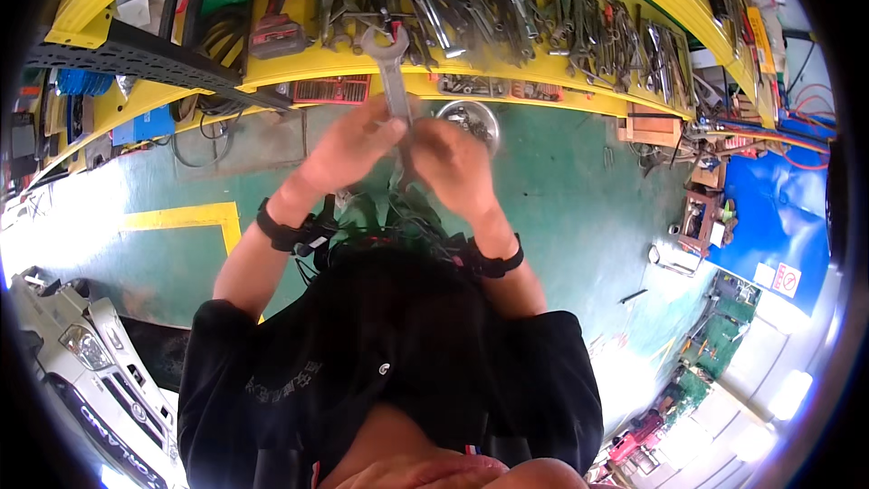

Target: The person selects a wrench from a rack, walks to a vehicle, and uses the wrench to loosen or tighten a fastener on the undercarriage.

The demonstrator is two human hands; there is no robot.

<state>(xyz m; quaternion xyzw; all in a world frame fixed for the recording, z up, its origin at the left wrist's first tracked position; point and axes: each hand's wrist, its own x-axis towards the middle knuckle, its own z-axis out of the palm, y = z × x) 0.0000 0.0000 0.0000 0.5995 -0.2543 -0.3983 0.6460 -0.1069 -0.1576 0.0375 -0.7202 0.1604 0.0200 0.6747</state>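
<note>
My left hand [358, 145] is closed on a large steel open-end wrench [391, 72], its thumb across the shank and the jaw pointing up in front of the yellow shelf [344, 63]. My right hand [453, 167] is beside it with curled fingers at the same wrench, whose darker lower part shows between the two hands. Just beyond my right hand, below the shelf, sits a round metal bowl of small metal parts [475, 118], partly hidden by that hand.
The shelf carries a red cordless drill [281, 9] and several wrenches [597, 45]; socket trays [330, 91] lie beneath. A black perforated beam [163, 62] crosses at left. A green floor [579, 208] surrounds me, with a white vehicle [109, 371] behind left and blue sheeting [774, 217] at right.
</note>
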